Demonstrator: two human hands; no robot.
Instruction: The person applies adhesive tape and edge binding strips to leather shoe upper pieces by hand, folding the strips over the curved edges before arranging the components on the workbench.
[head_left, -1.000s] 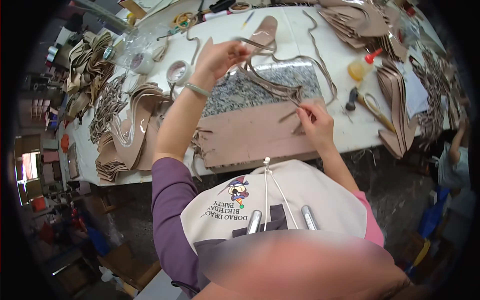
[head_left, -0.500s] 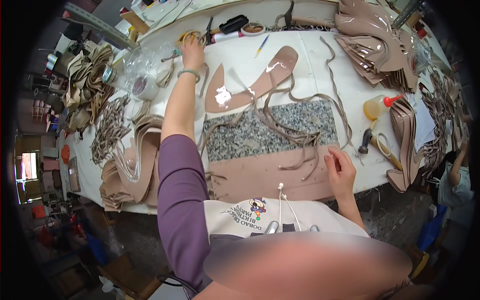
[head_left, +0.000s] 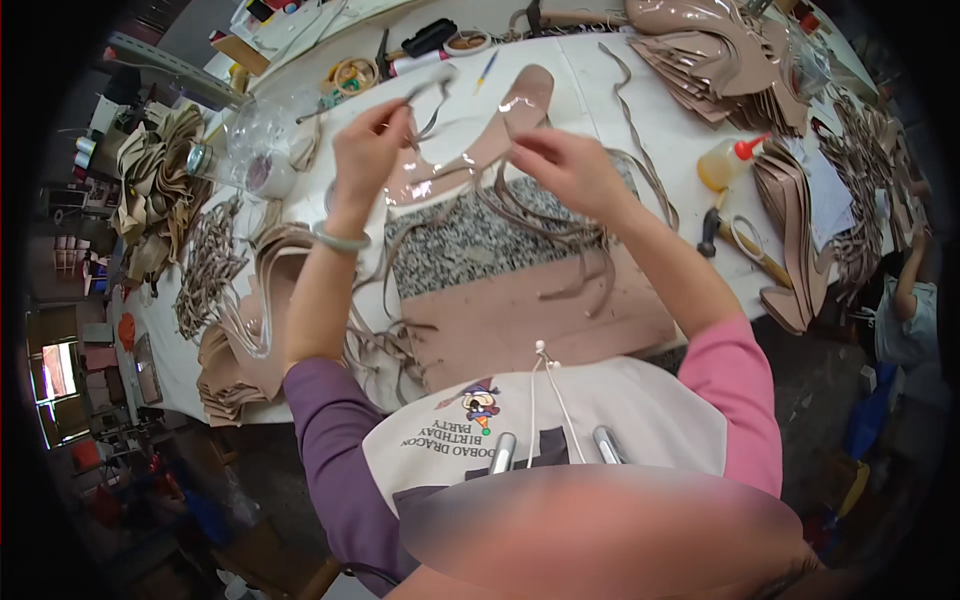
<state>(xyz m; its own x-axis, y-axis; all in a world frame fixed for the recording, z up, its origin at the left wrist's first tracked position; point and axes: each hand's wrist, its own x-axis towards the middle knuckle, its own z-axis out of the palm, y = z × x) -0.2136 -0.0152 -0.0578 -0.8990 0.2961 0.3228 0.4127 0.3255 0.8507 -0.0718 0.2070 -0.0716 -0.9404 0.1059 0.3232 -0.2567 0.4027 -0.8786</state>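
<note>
My left hand is raised over the left end of a glossy pinkish-brown leather piece. Its fingers pinch a narrow grey-brown strip, whose upper part is blurred. Over the piece's right side is my right hand, thumb and fingers pressed together. Whatever lies between those fingertips is too small to make out. The leather piece lies at the far edge of a speckled stone slab. Several loose thin strips trail across the slab. Nearest me is a pinkish-brown sheet.
Stacks of cut leather pieces lie at left and far right. A glue bottle with a red tip and a hammer are on the right. Tape rolls and a pen sit at the back.
My left hand has come back from the tape rolls toward me, now with a strip in its fingers. My right hand has risen from the near sheet to above the leather piece.
</note>
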